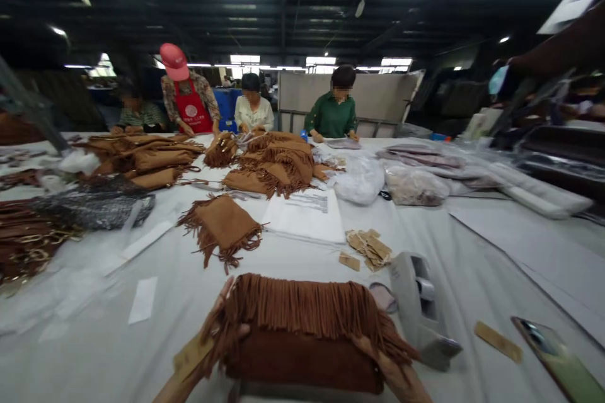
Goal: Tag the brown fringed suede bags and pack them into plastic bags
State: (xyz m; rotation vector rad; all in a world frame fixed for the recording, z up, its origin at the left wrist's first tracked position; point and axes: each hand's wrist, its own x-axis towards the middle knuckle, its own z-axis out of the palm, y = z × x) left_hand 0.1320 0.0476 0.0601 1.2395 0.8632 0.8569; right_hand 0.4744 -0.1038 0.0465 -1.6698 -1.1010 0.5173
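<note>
A dark brown fringed handbag [302,352] is held in front of me, its fringe hanging over the upper part. My left hand [222,305] grips its left end, with some fingers behind the fringe. At the other end, my right hand [385,362] is closed on the lower right side, partly covered by fringe strands. A kraft paper tag [191,356] hangs by my left wrist. Just right of the bag stands a grey tape dispenser [418,308]. Beyond it lies a pile of kraft tags [371,247].
A lighter tan fringed pouch [227,220] and white printed bags [307,214] lie ahead. Tan bags [274,164] are heaped farther back. A phone [560,352] and a loose tag [498,340] lie at right. Several co-workers stand or sit across the table [189,289].
</note>
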